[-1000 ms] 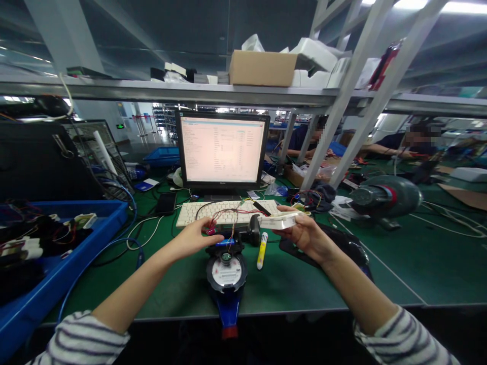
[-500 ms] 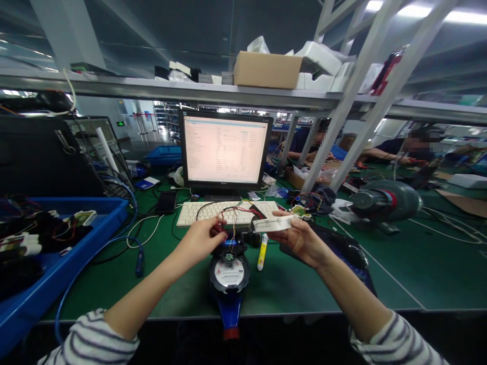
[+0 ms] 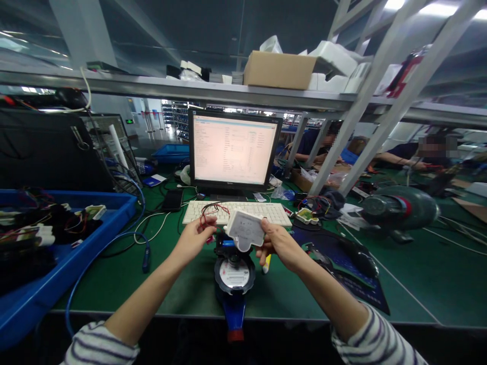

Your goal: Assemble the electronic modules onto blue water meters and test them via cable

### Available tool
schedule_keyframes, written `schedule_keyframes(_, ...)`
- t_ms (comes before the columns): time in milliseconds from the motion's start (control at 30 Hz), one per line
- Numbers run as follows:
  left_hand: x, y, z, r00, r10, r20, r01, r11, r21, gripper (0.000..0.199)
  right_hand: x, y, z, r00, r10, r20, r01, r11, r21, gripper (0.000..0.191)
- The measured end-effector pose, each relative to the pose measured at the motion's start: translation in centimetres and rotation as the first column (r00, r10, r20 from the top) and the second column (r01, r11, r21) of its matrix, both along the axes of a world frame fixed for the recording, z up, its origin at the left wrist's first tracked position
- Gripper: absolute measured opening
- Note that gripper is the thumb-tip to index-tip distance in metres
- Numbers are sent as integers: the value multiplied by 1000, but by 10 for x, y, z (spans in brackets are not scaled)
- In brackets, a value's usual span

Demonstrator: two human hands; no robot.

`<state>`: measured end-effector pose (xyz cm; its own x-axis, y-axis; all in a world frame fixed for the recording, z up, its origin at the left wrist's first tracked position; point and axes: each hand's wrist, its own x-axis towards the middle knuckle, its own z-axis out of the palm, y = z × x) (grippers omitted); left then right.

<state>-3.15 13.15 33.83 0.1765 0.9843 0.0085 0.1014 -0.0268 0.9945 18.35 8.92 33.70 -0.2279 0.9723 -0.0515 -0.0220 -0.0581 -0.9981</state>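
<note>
In my right hand [image 3: 276, 242] is a white plastic module [image 3: 246, 230], its flat printed face tilted toward me. The fingers grip its right edge. My left hand [image 3: 196, 235] pinches thin red and black wires [image 3: 207, 213] left of the module; the wires loop up over the keyboard. Just below both hands stands a blue water meter [image 3: 233, 309] with a round white dial [image 3: 234, 274] in a black ring and a red cap at the near end. The module hides part of the meter's black top. A yellow pen [image 3: 267, 264] lies partly behind my right fingers.
A keyboard [image 3: 274, 213] and lit monitor [image 3: 234, 149] stand behind the hands. At left is a blue bin [image 3: 114, 208] of wired parts. A mouse [image 3: 359, 257] lies right, beyond it a dark green motor-like tool [image 3: 403, 208]. Co-workers sit at the far right.
My right hand has moved left and turned the module from edge-on to showing its printed face, now above the meter. My left hand still pinches the wires. The view has shifted slightly left.
</note>
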Motion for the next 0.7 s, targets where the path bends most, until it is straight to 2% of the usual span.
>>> schedule_keyframes(100,-8,-4,0,999,-36,-6,35,995,-89,39,-5,9,4,997,24,70,-27,999,34,58)
schedule_keyframes(233,-26,-8,2,968,-183,-173,170,982,-85,32,-1,21,7,997,-76,6,75,994,76,47)
schedule_keyframes(333,-38,-9,7,913,-242,-328,265,964,25,25,2,24,8,990,-122,-67,127,990,69,41)
schedule_keyframes(433,-42,-13,17,896,-179,-407,274,943,189,24,3,24,10,974,-170,-149,180,982,56,39)
schedule_keyframes(500,-37,-15,24,931,-169,-324,244,947,207,25,3,23,13,950,-196,-243,215,975,55,40)
schedule_keyframes(567,-25,-16,28,973,-178,-145,200,967,156,25,2,22,18,913,-203,-353,234,971,47,39)
schedule_keyframes(633,-11,-16,24,988,-155,-6,154,980,128,20,0,21,21,885,-196,-423,232,972,36,37)
schedule_keyframes(700,3,-13,13,995,-101,-14,102,976,193,14,-1,20,24,885,-182,-429,214,976,27,38)
